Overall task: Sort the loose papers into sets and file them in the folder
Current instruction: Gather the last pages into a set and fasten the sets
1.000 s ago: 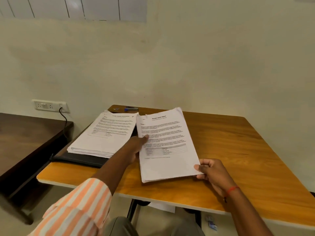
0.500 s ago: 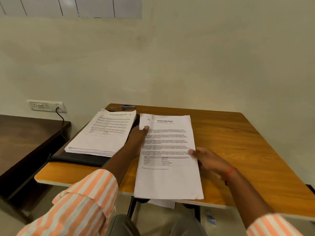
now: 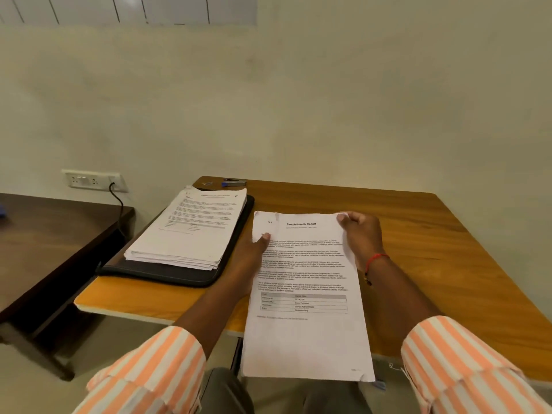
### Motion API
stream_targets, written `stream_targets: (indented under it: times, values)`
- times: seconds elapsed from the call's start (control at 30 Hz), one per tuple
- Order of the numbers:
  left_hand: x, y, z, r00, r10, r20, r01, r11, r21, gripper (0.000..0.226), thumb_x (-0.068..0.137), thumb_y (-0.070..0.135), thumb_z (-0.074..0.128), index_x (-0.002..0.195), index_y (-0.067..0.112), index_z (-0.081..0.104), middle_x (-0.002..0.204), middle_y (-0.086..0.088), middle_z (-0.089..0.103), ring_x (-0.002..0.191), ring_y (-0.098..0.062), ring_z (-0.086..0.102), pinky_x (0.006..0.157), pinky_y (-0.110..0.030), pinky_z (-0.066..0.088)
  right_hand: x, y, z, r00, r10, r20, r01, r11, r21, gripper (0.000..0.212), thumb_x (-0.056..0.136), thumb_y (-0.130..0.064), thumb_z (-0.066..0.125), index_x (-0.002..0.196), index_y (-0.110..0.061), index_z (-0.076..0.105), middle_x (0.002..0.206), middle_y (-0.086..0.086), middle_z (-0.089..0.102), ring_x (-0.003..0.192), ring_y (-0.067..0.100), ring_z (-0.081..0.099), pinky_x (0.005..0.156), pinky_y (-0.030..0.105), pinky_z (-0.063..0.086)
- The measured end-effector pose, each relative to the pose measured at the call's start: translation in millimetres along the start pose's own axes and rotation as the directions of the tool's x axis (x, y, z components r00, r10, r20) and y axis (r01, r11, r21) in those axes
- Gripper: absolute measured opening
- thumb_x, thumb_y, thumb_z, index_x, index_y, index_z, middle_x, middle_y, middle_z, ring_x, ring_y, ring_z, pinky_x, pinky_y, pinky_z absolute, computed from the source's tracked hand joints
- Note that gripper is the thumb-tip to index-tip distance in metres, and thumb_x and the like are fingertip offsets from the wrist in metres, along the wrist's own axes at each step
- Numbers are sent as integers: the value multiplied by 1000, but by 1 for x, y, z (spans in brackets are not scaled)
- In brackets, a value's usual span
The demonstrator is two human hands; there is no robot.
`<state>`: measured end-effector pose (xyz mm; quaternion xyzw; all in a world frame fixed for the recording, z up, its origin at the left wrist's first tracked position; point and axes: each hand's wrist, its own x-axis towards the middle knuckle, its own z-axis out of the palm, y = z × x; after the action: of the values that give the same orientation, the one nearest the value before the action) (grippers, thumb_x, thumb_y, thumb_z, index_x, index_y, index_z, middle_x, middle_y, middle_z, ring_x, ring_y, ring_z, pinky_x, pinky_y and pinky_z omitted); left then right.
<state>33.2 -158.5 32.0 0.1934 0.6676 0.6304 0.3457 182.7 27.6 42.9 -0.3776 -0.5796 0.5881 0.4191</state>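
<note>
A set of white printed sheets headed "Sample Health Report" [image 3: 304, 333] is held lengthwise, its near end hanging past the table's front edge. My left hand [image 3: 251, 258] grips its left edge, thumb on top near the upper corner. My right hand [image 3: 360, 231] pinches the upper right corner. To the left, a thick stack of loose printed papers [image 3: 191, 231] lies on a black folder [image 3: 167, 274] that sits flat on the table.
The wooden table [image 3: 418, 243] stands against a cream wall. A small stapler [image 3: 234, 182] lies at its far edge behind the stack. A dark lower table [image 3: 44, 234] is on the left, under a wall socket [image 3: 92, 180] with a black cable.
The paper set has been turned lengthwise and pulled toward me over the table's edge. My right hand moved from the bottom right corner up to the top right corner.
</note>
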Motion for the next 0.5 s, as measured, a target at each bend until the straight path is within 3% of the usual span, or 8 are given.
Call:
stream_targets:
  times: [0.13, 0.2, 0.3, 0.4, 0.5]
  values:
    - [5, 22, -11, 996, -79, -49, 79, 997, -5, 21, 105, 37, 49, 115, 21, 59, 99, -5, 74, 85, -24, 73, 60, -36, 58, -1, 1, 10, 1000, 4, -4, -4, 1000, 13, 10, 96, -9, 64, 93, -7, 74, 98, 11, 76, 95, 27, 72, 91, 44, 57]
    - [11, 29, -14, 981, -184, -69, 176, 978, -111, 20, 104, 38, 53, 110, 20, 60, 101, -9, 75, 90, -29, 73, 75, -46, 61, -2, 1, 12, 1000, 17, 7, -18, 999, 30, 10, 97, -9, 64, 97, -7, 73, 99, 11, 76, 96, 27, 72, 89, 42, 57]
    - [23, 27, -17, 975, -159, -153, 144, 984, -105, 16, 103, 37, 52, 104, 24, 61, 104, -8, 74, 94, -30, 72, 90, -51, 58, -5, 1, 23, 999, 32, 25, -33, 998, 60, 11, 98, -9, 62, 101, -4, 72, 101, 13, 75, 95, 28, 73, 88, 42, 58]
    - [31, 25, -21, 964, -42, -261, 36, 999, -26, 28, 104, 35, 50, 125, 19, 60, 113, -6, 69, 99, -27, 69, 92, -48, 58, -8, -1, 34, 999, 34, 43, -36, 999, 40, 16, 99, -10, 60, 108, -1, 70, 102, 13, 74, 94, 27, 72, 84, 37, 58]
    - [36, 30, -36, 947, 13, -321, 17, 996, 90, 36, 106, 32, 48, 137, 16, 56, 125, -7, 64, 107, -25, 66, 95, -44, 57, -4, 2, 49, 992, 66, 106, -62, 997, -45, 14, 100, -11, 59, 104, -4, 71, 101, 11, 74, 94, 27, 70, 84, 38, 57]
